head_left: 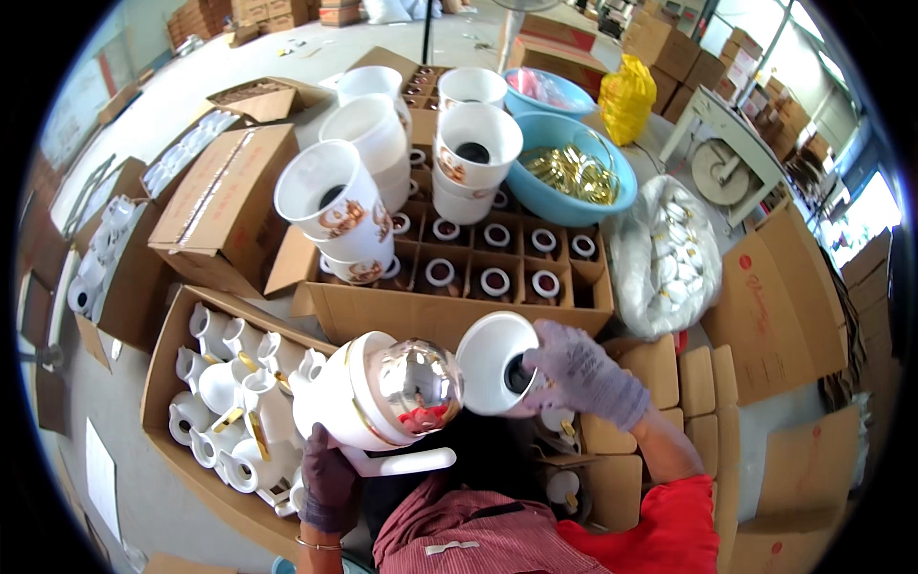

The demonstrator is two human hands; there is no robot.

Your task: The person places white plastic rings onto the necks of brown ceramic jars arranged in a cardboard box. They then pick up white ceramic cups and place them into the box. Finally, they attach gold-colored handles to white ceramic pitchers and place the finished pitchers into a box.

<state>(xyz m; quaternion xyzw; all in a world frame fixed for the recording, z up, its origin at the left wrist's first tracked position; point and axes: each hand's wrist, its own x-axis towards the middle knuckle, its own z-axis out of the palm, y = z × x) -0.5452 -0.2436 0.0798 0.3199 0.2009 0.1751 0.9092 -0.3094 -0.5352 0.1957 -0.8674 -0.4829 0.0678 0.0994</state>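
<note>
My left hand, in a dark glove, is closed on a white vacuum jug body with gold bands and a white handle. Its mirrored dome-shaped liner points right. In a grey-purple glove, my right hand grips a white cup-shaped shell, its thumb side at the rim. The shell's mouth faces me, with a dark round part inside. Dome and shell are side by side; whether they touch I cannot tell.
Stacked white patterned shells stand on a divided carton of white-rimmed liners. White jug tops fill a box at left. A blue basin holds gold parts, beside a clear bag of white pieces. Partitioned cartons are at right.
</note>
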